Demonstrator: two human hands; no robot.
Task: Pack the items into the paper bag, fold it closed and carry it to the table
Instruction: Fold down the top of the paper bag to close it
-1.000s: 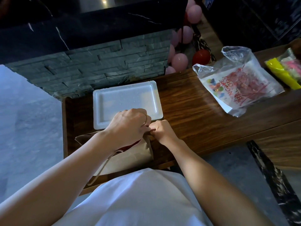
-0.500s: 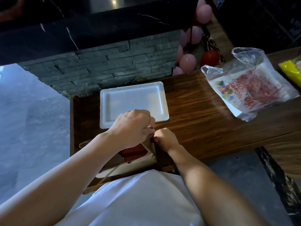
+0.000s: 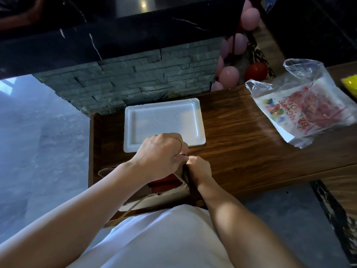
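Note:
A brown paper bag (image 3: 166, 198) stands at the near edge of the wooden counter (image 3: 241, 144), right against my body. Its mouth gapes a little and something red (image 3: 166, 183) shows inside. My left hand (image 3: 160, 155) is closed over the bag's top edge from the left. My right hand (image 3: 199, 168) pinches the same edge at the bag's right corner, touching the left hand. A thin paper handle (image 3: 133, 206) hangs down the bag's front. Most of the bag's top is hidden by my hands.
A white foam tray (image 3: 162, 122) lies just beyond the bag. A clear plastic bag with red printed packaging (image 3: 305, 111) lies at the right, a yellow item (image 3: 349, 84) at the far right edge. Pink and red balloons (image 3: 229, 76) sit behind the counter beside a stone-clad wall (image 3: 125, 88).
The bag's mouth has opened slightly, showing the red thing inside. Both hands stay on the top edge, and the right hand has dropped a little lower.

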